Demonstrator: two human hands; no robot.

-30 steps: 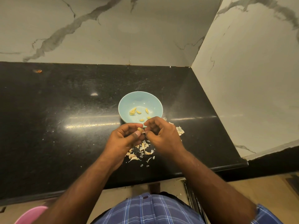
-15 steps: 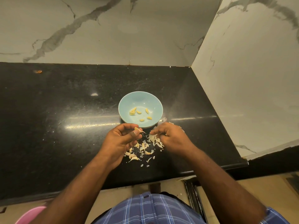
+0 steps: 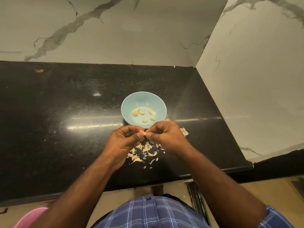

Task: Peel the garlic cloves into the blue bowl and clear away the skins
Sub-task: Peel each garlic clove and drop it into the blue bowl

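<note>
A: Where's the clove?

B: Garlic clove (image 3: 142,132) is up off the counter, just near of the blue bowl (image 3: 130,102). Left hand (image 3: 122,140) and right hand (image 3: 166,137) both pinch it, thumb against curled fingers, hands nearly touching. Looks like skin is being picked off it.

A: Progress?

B: Midway, I'd say. Six or so peeled cloves (image 3: 143,115) lie in the bowl. Skins (image 3: 143,152) are scattered on the black counter (image 3: 65,129) under and near of the hands, one bigger piece (image 3: 184,131) just right of the right hand. None cleared, so the whole cleanup step is left.

A: How many cloves to go?

B: Can't tell. No unpeeled stock in view; any could be hidden under the hands. Also can't tell how much skin is left on the held clove, fingers cover most of it.

A: Anything else cut off?

B: A pink thing (image 3: 29,216) at the near-left edge, only partly in frame, maybe a bin. Small orange speck (image 3: 40,70) far left on the counter, too small to identify.
</note>
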